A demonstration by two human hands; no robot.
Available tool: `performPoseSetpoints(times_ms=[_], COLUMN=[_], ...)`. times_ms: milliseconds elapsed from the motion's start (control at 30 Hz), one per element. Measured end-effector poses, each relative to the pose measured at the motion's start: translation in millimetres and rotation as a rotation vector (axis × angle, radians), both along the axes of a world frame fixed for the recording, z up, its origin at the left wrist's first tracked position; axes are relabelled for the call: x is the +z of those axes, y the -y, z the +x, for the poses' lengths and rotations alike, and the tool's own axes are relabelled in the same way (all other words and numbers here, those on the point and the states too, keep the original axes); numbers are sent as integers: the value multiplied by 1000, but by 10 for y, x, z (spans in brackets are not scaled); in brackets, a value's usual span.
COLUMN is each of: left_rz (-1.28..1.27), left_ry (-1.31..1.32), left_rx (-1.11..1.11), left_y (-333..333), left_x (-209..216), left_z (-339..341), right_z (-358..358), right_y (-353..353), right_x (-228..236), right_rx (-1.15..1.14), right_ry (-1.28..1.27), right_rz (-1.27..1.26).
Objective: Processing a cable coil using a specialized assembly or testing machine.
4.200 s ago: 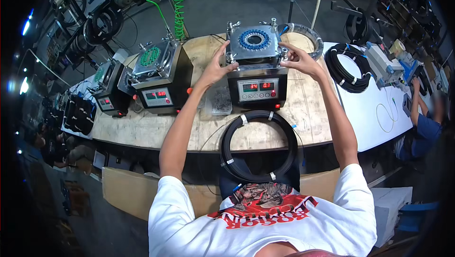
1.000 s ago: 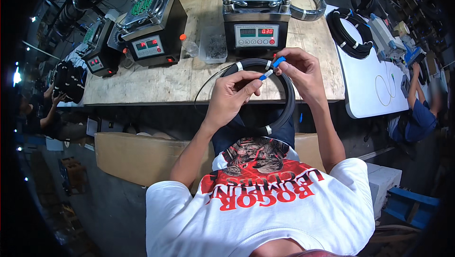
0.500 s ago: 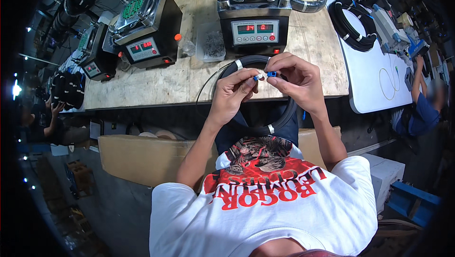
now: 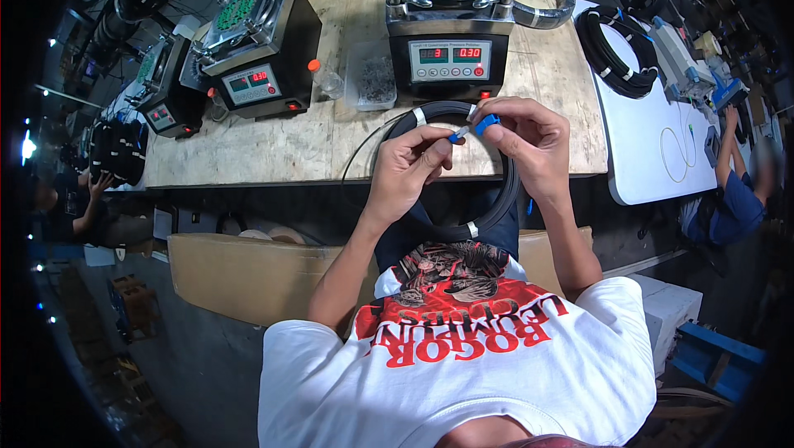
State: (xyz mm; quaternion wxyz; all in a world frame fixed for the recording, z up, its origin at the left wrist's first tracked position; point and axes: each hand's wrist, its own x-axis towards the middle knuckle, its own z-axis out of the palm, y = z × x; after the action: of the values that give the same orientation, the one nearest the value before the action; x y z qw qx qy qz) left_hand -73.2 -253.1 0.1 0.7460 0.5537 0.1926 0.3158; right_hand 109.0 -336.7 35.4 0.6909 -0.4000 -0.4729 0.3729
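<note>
Hands (image 4: 404,171) near together, fingers (image 4: 521,109) bent

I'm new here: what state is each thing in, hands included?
Left hand: pinching a blue-and-white connector.
Right hand: pinching a small blue piece.
Black cable coil below the hands: looped, bound with white ties.
Blue-ringed machine: on, display lit.
Larger green-ringed machine: on, display lit.
Far-left machine: on, display lit.
Clear plastic tub: holding dark bits; lid unclear.
Orange-capped bottle: capped.
</note>
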Motion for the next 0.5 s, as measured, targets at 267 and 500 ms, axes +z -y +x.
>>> performPoseSetpoints(times_ms=[267, 500], left_rz=[32, 28], left_ry=[-41, -61], left_rx=[-16, 0], left_y=[-8, 19], left_x=[67, 135], left_z=[25, 31], right_z=[-27, -7], right_y=[0, 9], right_x=[4, -31], right_rx=[-46, -60], right_ry=[-24, -46], right_rz=[-76, -93])
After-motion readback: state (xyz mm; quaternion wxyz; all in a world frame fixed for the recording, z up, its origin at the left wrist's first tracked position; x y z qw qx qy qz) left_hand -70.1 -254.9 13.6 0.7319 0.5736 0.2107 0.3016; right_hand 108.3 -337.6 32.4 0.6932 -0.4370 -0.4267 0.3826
